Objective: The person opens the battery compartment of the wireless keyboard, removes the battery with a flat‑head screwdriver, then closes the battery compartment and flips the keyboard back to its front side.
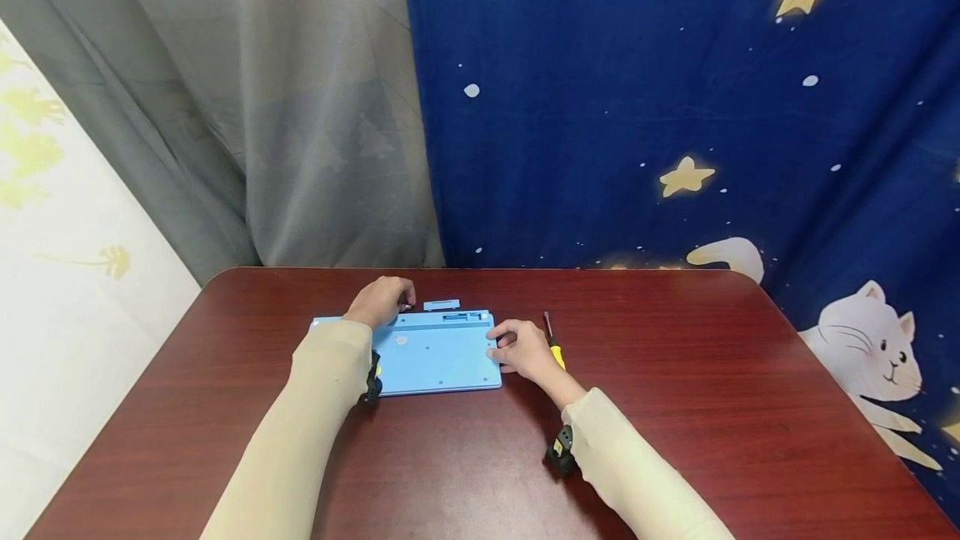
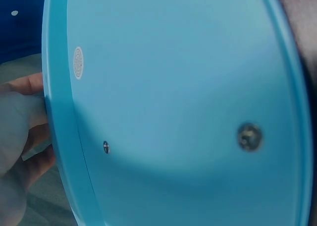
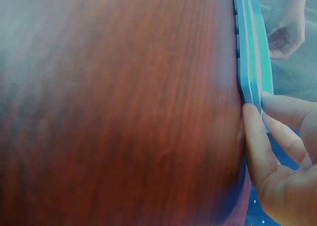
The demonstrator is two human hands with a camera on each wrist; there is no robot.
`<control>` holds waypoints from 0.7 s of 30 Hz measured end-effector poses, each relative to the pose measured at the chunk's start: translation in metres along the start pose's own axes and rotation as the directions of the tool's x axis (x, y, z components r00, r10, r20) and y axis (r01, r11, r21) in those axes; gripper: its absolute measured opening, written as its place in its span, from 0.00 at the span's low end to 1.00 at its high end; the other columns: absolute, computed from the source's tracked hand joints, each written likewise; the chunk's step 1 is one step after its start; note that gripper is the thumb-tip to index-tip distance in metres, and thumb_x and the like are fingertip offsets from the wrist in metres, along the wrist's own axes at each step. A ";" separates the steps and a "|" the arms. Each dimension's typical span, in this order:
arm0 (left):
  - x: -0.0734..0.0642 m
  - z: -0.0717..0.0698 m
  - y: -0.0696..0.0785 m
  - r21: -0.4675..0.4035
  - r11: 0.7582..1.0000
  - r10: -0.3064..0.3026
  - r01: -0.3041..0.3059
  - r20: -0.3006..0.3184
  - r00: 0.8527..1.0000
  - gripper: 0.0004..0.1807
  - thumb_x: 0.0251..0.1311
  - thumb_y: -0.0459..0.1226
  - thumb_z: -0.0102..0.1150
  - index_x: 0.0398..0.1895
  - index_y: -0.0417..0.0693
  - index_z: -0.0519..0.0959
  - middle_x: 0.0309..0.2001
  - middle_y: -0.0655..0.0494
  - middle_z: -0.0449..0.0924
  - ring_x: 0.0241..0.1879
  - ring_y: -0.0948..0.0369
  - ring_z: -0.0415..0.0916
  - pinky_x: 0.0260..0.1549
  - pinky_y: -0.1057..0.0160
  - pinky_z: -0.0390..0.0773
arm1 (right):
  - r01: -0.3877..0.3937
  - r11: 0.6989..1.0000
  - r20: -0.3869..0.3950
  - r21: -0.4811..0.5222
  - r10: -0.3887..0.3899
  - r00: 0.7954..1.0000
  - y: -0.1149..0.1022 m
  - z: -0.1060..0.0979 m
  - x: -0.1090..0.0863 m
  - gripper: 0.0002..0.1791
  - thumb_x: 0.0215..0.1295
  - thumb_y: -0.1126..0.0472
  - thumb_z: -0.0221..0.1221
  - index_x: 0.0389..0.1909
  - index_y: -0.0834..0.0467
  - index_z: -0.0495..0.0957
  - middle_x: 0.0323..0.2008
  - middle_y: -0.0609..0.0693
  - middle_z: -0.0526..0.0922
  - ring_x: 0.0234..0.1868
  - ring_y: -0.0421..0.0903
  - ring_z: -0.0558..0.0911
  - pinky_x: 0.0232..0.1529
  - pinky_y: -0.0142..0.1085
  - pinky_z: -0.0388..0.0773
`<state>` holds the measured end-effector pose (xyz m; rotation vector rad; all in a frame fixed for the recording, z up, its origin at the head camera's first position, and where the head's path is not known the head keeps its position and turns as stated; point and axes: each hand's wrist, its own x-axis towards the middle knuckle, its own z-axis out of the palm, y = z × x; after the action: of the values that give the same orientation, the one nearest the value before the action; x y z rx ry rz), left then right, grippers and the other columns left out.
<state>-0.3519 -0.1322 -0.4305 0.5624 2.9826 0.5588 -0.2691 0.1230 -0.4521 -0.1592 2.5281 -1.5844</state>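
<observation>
A light blue keyboard (image 1: 442,361) lies keys down on the table, its underside with screws (image 2: 249,137) and a round white sticker (image 2: 78,63) showing. Near its far right corner is an open slot (image 1: 465,317). My right hand (image 1: 522,348) pinches the keyboard's right end; in the right wrist view, the fingers (image 3: 255,141) hold the edge from both sides. Beyond the far long edge, my left hand (image 1: 381,300) has its fingers bent, fingertips close to that edge. I cannot tell whether they hold something small. A small blue cover (image 1: 441,304) lies just right of them.
A screwdriver (image 1: 555,347) with a yellow handle lies right of the keyboard, behind my right hand. The dark red wooden table (image 1: 675,390) ends at a grey curtain (image 1: 330,148) and a blue starry curtain (image 1: 570,148).
</observation>
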 end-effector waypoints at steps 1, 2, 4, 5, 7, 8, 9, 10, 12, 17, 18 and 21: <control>0.000 0.000 0.000 -0.007 1.000 -0.002 0.002 0.001 1.000 0.08 0.56 0.25 0.56 0.33 0.47 0.78 0.36 0.52 0.77 0.36 0.54 0.71 0.41 0.55 0.74 | 0.001 1.000 0.000 -0.001 -0.001 1.000 0.000 0.000 0.000 0.12 0.53 0.70 0.63 0.41 0.63 0.79 0.30 0.55 0.74 0.27 0.45 0.78 0.27 0.37 0.79; -0.001 0.000 0.000 -0.014 1.000 -0.004 0.004 0.002 1.000 0.08 0.56 0.25 0.56 0.33 0.47 0.78 0.36 0.51 0.77 0.37 0.54 0.71 0.41 0.55 0.74 | 0.002 1.000 -0.001 -0.003 -0.002 1.000 0.001 0.000 0.000 0.12 0.53 0.70 0.63 0.41 0.63 0.79 0.30 0.55 0.74 0.27 0.44 0.78 0.27 0.37 0.79; -0.001 0.000 0.000 -0.020 1.000 -0.009 0.009 0.001 1.000 0.08 0.56 0.26 0.56 0.32 0.47 0.79 0.36 0.52 0.78 0.37 0.54 0.71 0.41 0.55 0.74 | 0.007 1.000 -0.001 -0.006 -0.007 1.000 0.002 0.000 0.000 0.12 0.53 0.70 0.64 0.41 0.63 0.79 0.30 0.55 0.74 0.27 0.44 0.78 0.27 0.37 0.79; -0.002 -0.001 0.001 -0.022 1.000 -0.010 0.010 -0.001 1.000 0.08 0.56 0.26 0.57 0.32 0.48 0.79 0.36 0.52 0.78 0.37 0.54 0.71 0.41 0.55 0.74 | 0.008 1.000 -0.002 -0.007 -0.008 1.000 0.002 0.000 0.000 0.12 0.53 0.70 0.64 0.41 0.63 0.79 0.30 0.55 0.74 0.27 0.44 0.78 0.27 0.37 0.79; -0.003 -0.002 0.001 -0.019 1.000 -0.003 0.003 -0.002 1.000 0.08 0.56 0.26 0.57 0.32 0.47 0.79 0.36 0.52 0.78 0.37 0.55 0.71 0.41 0.54 0.74 | 0.020 1.000 -0.001 -0.007 -0.020 1.000 0.003 0.000 0.000 0.13 0.53 0.70 0.64 0.41 0.63 0.79 0.30 0.55 0.75 0.27 0.44 0.78 0.26 0.37 0.79; -0.003 -0.002 0.001 -0.016 1.000 0.002 -0.002 -0.003 1.000 0.08 0.56 0.26 0.57 0.33 0.47 0.79 0.36 0.51 0.78 0.36 0.55 0.71 0.40 0.54 0.74 | 0.026 1.000 0.000 -0.006 -0.026 1.000 0.003 0.000 0.000 0.13 0.53 0.71 0.64 0.41 0.64 0.79 0.30 0.56 0.75 0.28 0.44 0.78 0.26 0.37 0.79; -0.003 -0.003 0.001 -0.013 1.000 0.008 -0.008 -0.004 1.000 0.08 0.56 0.26 0.57 0.33 0.47 0.79 0.37 0.52 0.78 0.36 0.55 0.71 0.40 0.54 0.74 | 0.029 1.000 0.001 -0.004 -0.029 1.000 0.003 0.000 0.000 0.13 0.53 0.71 0.64 0.41 0.64 0.79 0.30 0.56 0.75 0.28 0.45 0.78 0.26 0.37 0.79; -0.003 -0.003 0.000 -0.011 1.000 0.012 -0.012 -0.005 1.000 0.08 0.56 0.26 0.57 0.33 0.48 0.79 0.37 0.52 0.79 0.36 0.55 0.71 0.40 0.54 0.74 | 0.030 1.000 0.002 0.000 -0.030 1.000 0.003 0.000 0.000 0.13 0.53 0.71 0.63 0.41 0.64 0.79 0.30 0.56 0.75 0.28 0.45 0.78 0.26 0.37 0.79; -0.004 -0.003 -0.001 -0.003 1.000 0.024 -0.024 -0.007 1.000 0.08 0.56 0.26 0.57 0.33 0.48 0.79 0.37 0.52 0.79 0.36 0.56 0.72 0.40 0.54 0.74 | 0.033 0.999 0.003 0.001 -0.033 0.999 0.003 0.001 0.000 0.13 0.52 0.71 0.63 0.41 0.64 0.79 0.30 0.56 0.75 0.28 0.45 0.79 0.26 0.37 0.79; -0.002 -0.002 -0.004 -0.015 0.999 0.031 -0.031 -0.019 0.999 0.08 0.56 0.26 0.57 0.34 0.48 0.80 0.37 0.53 0.79 0.37 0.56 0.72 0.41 0.53 0.74 | 0.024 1.000 0.000 -0.005 -0.024 1.000 0.002 0.001 0.000 0.13 0.52 0.71 0.64 0.40 0.63 0.79 0.30 0.55 0.75 0.28 0.45 0.78 0.26 0.37 0.79; -0.001 -0.002 -0.004 -0.021 0.999 0.029 -0.029 -0.022 0.999 0.08 0.56 0.27 0.58 0.34 0.49 0.80 0.37 0.53 0.79 0.37 0.56 0.72 0.41 0.54 0.74 | 0.023 1.000 0.000 -0.006 -0.023 1.000 0.002 0.001 0.000 0.13 0.52 0.71 0.64 0.40 0.63 0.79 0.30 0.55 0.75 0.28 0.44 0.78 0.26 0.37 0.79; 0.000 -0.003 -0.004 -0.031 0.999 0.034 -0.035 -0.030 0.999 0.08 0.56 0.27 0.58 0.35 0.48 0.80 0.37 0.53 0.79 0.38 0.56 0.73 0.42 0.53 0.74 | 0.017 1.000 -0.003 -0.008 -0.017 1.000 0.002 0.001 0.001 0.12 0.53 0.71 0.64 0.40 0.62 0.79 0.30 0.55 0.75 0.29 0.44 0.78 0.26 0.37 0.79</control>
<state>-0.3532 -0.1366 -0.4293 0.6094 2.9912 0.6208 -0.2696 0.1228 -0.4545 -0.1796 2.5422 -1.5817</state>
